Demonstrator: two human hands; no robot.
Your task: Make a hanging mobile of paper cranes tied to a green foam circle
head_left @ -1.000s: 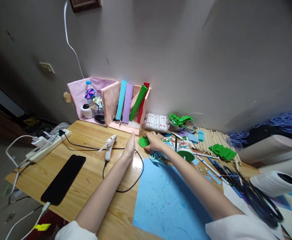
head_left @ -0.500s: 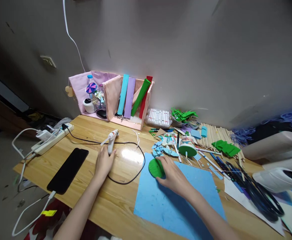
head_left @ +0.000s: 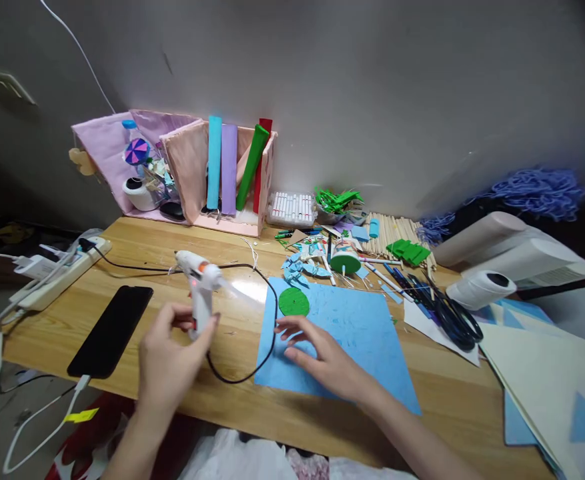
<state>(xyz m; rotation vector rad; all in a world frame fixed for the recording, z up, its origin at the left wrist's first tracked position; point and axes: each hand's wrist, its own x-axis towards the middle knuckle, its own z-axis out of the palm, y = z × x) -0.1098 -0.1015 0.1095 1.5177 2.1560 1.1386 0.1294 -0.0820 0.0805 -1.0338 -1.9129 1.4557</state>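
Note:
My left hand (head_left: 175, 350) is closed around the handle of a white glue gun (head_left: 201, 293), raised above the table with its nozzle pointing left. A clear glue stick juts from the gun's back end. My right hand (head_left: 322, 357) hovers over a blue sheet (head_left: 372, 340), fingers apart and holding nothing. Just beyond those fingertips a green disc (head_left: 293, 302) lies flat on the sheet's upper left corner. The gun's black cord (head_left: 242, 381) loops over the table and across the sheet's left edge.
A black phone (head_left: 111, 332) and a white power strip (head_left: 57, 280) lie at left. Behind stands a pink box (head_left: 185, 167) with coloured paper strips. Paper scraps, pens, sticks and black scissors (head_left: 452, 313) crowd the right, beside a white spool (head_left: 477, 290).
My left hand has lifted the glue gun off the table and turned it to point left. My right hand has let go of the green disc and drawn back. The view has shifted right.

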